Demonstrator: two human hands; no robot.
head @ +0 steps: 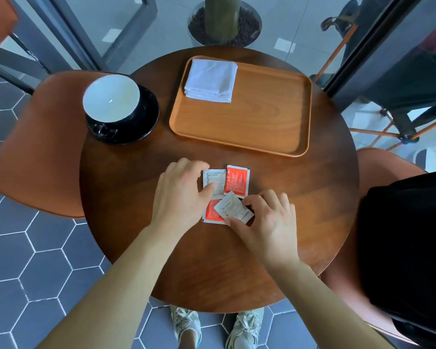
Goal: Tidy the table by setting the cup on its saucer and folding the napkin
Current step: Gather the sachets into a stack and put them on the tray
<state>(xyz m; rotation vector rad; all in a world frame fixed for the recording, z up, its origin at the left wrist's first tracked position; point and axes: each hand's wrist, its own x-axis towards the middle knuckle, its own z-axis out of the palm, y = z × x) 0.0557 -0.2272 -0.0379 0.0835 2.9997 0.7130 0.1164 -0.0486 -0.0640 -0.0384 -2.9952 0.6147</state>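
A black cup with a white inside (pixel 111 98) stands on its black saucer (pixel 146 119) at the table's far left. A folded white napkin (pixel 211 80) lies in the far left corner of the wooden tray (pixel 262 122). Several small packets lie near the table's middle: a pale one (pixel 215 182), an orange one (pixel 237 181), another orange one (pixel 210 212) and a tilted pale one (pixel 233 209). My left hand (pixel 181 192) rests fingers-down on the upper pale packet. My right hand (pixel 267 222) pinches the tilted pale packet between thumb and fingers.
The round wooden table (pixel 312 197) has orange chairs at its left (pixel 35 152) and right (pixel 388 167). A black bag (pixel 408 248) sits on the right chair. A planter (pixel 223 23) stands beyond the table. My shoes (pixel 186 323) show below the near edge.
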